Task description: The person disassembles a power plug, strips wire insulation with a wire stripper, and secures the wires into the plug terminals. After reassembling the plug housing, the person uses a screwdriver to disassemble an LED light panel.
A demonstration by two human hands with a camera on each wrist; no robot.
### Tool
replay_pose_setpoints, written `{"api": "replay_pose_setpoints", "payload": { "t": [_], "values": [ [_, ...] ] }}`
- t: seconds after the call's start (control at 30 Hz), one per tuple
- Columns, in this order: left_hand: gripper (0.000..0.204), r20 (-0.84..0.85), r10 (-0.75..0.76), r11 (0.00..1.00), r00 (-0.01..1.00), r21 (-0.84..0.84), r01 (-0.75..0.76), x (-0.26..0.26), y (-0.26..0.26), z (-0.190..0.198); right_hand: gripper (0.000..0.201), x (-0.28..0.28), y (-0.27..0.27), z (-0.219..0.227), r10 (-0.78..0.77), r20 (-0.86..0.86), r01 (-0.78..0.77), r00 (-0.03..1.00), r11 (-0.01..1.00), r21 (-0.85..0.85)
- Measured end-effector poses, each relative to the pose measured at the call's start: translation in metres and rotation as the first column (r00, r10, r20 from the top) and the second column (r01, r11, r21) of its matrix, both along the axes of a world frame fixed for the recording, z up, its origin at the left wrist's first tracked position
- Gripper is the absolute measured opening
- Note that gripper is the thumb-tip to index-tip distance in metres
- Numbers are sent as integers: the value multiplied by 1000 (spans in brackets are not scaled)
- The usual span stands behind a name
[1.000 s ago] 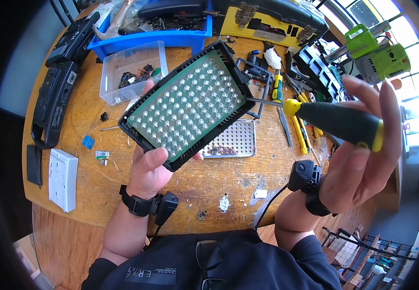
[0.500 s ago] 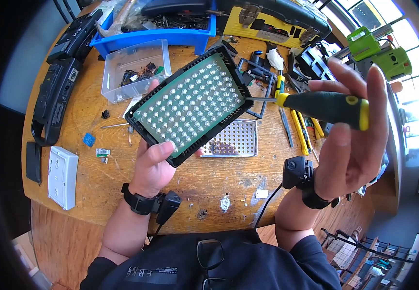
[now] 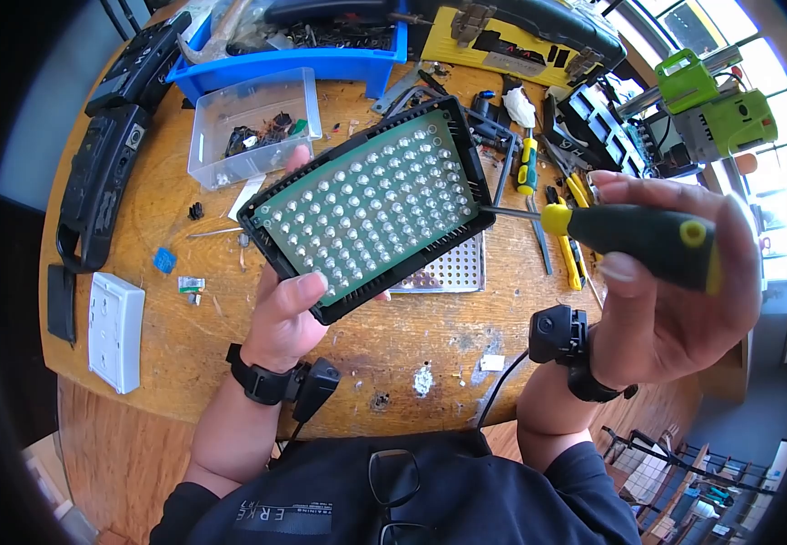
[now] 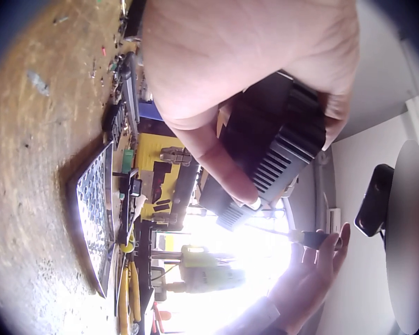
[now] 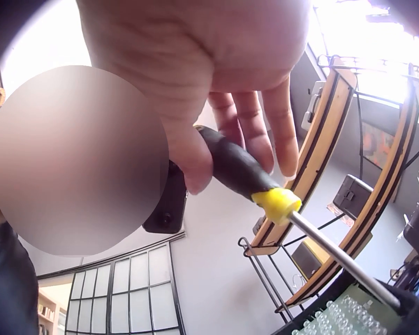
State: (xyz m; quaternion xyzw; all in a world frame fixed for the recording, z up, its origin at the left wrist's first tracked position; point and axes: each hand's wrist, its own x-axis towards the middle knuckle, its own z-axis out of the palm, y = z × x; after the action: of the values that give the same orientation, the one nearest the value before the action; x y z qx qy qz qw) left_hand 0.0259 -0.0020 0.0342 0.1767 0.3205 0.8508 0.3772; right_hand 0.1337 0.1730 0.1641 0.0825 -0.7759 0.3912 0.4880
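My left hand (image 3: 284,313) holds a black plastic housing (image 4: 279,139) raised over the bench, thumb on its near corner and fingers behind. Inside sits a green circuit board (image 3: 371,204) covered in rows of clear LEDs, facing up toward me. A screwdriver (image 3: 638,238) with a dark green and yellow handle lies between the thumb and fingers of my right hand (image 3: 679,331). Its metal shaft (image 5: 342,258) reaches left, and the tip meets the housing's right end; the tip itself is hidden at the rim.
A perforated metal plate (image 3: 461,265) lies on the bench under the housing. Behind are a clear plastic box (image 3: 212,154) of scraps, a blue bin (image 3: 275,80) and a yellow toolbox (image 3: 493,50). Pliers and cutters (image 3: 573,259) lie right; a white plastic cover (image 3: 115,331) lies left.
The housing has shifted right and tipped a little flatter. My right hand went left, then back right and lower, with its fingers shifting round the handle. The screwdriver tip stays at the housing's right end.
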Motion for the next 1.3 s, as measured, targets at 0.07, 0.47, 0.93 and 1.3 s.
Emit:
{"api": "replay_pose_setpoints", "payload": {
  "t": [0.07,0.47,0.93,1.3],
  "values": [
    [83,4,-11,1000,1000,-5,11,0,2,2,66,-6,-3,0,62,-43,-63,997,998,-2],
    [103,46,-48,998,998,30,46,0,5,5,64,8,12,-9,33,43,-38,999,993,116],
    [71,-24,39,999,999,-20,-39,-2,1,-7,62,8,4,-6,-68,80,58,994,991,121],
    [74,-31,56,998,998,-6,-56,1,3,0,63,9,7,-2,-66,112,35,992,967,252]
  ]
}}
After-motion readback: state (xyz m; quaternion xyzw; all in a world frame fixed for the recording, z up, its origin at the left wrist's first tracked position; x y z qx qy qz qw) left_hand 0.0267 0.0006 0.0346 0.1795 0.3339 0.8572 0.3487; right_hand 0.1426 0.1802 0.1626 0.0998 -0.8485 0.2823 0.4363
